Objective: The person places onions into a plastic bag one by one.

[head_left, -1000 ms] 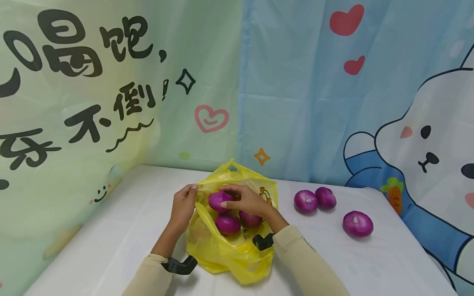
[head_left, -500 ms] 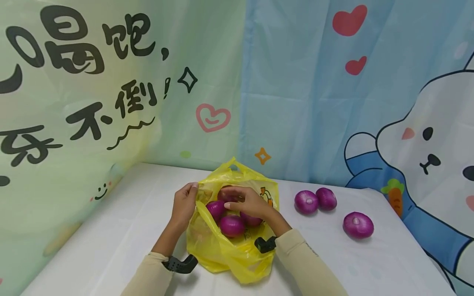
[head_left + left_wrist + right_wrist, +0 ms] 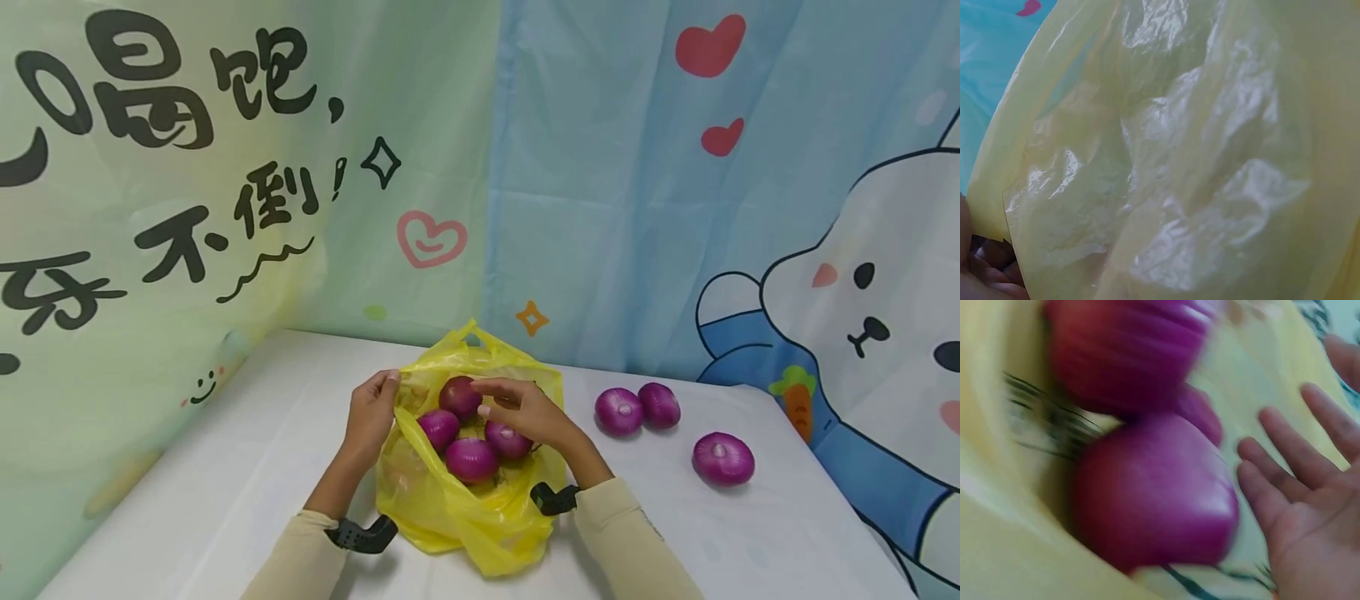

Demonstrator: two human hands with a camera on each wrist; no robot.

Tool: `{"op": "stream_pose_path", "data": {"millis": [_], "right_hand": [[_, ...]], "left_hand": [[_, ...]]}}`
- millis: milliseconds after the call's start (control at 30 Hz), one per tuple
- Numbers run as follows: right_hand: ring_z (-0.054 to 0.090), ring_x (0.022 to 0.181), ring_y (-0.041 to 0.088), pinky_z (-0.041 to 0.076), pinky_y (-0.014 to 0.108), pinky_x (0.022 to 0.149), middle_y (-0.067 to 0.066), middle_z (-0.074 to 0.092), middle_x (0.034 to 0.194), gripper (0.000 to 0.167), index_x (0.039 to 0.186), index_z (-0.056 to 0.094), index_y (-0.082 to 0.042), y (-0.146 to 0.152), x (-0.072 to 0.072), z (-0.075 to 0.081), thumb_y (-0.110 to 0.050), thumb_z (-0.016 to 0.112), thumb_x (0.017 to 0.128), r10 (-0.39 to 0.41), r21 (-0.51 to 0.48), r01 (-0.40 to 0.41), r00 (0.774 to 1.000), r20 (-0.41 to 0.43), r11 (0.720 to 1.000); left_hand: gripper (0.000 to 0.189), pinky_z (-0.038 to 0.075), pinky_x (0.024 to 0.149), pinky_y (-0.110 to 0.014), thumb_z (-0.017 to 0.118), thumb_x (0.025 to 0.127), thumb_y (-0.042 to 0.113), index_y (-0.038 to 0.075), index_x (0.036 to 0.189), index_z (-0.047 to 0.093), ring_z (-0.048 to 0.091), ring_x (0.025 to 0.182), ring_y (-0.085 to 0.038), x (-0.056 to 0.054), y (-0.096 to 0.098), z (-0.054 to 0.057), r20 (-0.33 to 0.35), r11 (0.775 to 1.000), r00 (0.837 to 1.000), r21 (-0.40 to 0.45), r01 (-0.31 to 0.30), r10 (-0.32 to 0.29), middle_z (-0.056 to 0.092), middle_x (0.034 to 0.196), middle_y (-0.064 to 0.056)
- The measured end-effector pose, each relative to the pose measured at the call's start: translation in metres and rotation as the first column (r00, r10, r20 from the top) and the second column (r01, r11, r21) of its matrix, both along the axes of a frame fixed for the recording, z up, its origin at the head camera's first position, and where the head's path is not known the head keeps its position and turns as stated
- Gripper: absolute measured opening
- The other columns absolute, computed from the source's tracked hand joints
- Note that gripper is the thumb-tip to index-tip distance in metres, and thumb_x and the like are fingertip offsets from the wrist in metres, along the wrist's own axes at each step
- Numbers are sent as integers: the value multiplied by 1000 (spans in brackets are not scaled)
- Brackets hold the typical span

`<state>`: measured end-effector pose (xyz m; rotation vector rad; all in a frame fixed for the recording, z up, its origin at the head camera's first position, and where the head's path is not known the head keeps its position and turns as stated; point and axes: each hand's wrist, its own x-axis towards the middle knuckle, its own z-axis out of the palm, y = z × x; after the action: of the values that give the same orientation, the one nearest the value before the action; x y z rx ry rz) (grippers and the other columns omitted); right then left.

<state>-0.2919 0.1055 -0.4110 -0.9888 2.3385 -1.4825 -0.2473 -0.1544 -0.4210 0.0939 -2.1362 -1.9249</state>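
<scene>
Several purple onions [image 3: 471, 460] lie inside a yellow plastic bag [image 3: 480, 533] on the table. At the bag's left rim, my left hand [image 3: 371, 414] pinches the plastic between thumb and fingers; in the left wrist view the sheet of yellow film fills most of the picture. My right hand [image 3: 528, 410] hovers over the bag's mouth, fingers extended and holding nothing, its fingertips right by the rearmost onion [image 3: 460, 397]. The right wrist view shows the spread fingers [image 3: 1291, 450] beside a large onion [image 3: 1157, 494] in the bag.
To the right of the bag, two onions sit side by side, the left one [image 3: 618, 412] paler on top. A third onion [image 3: 723, 459] lies further right on the white tablecloth [image 3: 637, 525]. A printed cloth backdrop [image 3: 585, 208] stands behind the table.
My right hand has let go of an onion, now at the back among the others in the bag, and drawn back slightly rightward. My left hand keeps its hold on the bag's rim.
</scene>
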Motion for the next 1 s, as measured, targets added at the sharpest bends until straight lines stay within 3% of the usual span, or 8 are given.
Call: {"op": "stream_pose_path", "data": {"millis": [200, 333, 433, 533, 700, 1000], "right_hand": [[46, 130, 33, 40, 43, 103, 20, 51, 138, 46, 141, 50, -3, 31, 1, 8, -17, 60, 97, 10, -59, -6, 998, 59, 998], [49, 126, 36, 45, 33, 97, 20, 54, 135, 44, 139, 51, -4, 52, 5, 8, -17, 58, 99, -47, -140, 54, 998, 48, 989], [51, 123, 37, 45, 29, 96, 23, 55, 132, 42, 139, 50, 0, 64, 7, 2, -14, 56, 100, -96, -232, 111, 992, 77, 966], [57, 118, 32, 46, 29, 95, 27, 56, 128, 42, 137, 48, 5, 73, 8, -6, -14, 56, 100, -186, -316, 213, 976, 113, 925], [64, 106, 17, 49, 28, 90, 24, 61, 122, 45, 132, 51, 9, 85, 6, -14, -21, 59, 99, -391, -367, 401, 914, 105, 839], [59, 107, 4, 46, 15, 86, 11, 63, 124, 47, 130, 58, -3, 118, 7, -11, -35, 62, 96, -617, -285, 606, 785, 62, 742]], "left_hand": [[41, 50, 78, -26, 44, 105, 33, 1, 118, 65, 58, 93, -21, 0, -1, 1, -14, 1000, 1000, 8, 2, -2, 63, 107, -14], [40, 50, 78, -26, 43, 105, 34, 2, 118, 65, 58, 93, -21, 0, -1, 1, -13, 1000, 1000, 10, 7, -7, 63, 106, -13], [40, 50, 81, -27, 43, 105, 33, 2, 119, 65, 58, 95, -21, 0, -2, 0, -8, 1000, 1000, 4, 8, -8, 63, 108, -13], [40, 50, 83, -29, 43, 105, 33, 2, 120, 64, 59, 96, -21, 0, -2, -1, -1, 1000, 1000, -1, 5, -5, 63, 109, -13], [40, 50, 82, -29, 43, 105, 33, 2, 120, 65, 59, 96, -21, 0, -2, -3, 4, 1000, 1000, -8, 12, -12, 64, 109, -13], [42, 49, 84, -28, 43, 105, 35, 2, 121, 64, 58, 97, -22, 1, -2, -1, 0, 1000, 1000, 2, 20, -20, 63, 110, -14]]}}
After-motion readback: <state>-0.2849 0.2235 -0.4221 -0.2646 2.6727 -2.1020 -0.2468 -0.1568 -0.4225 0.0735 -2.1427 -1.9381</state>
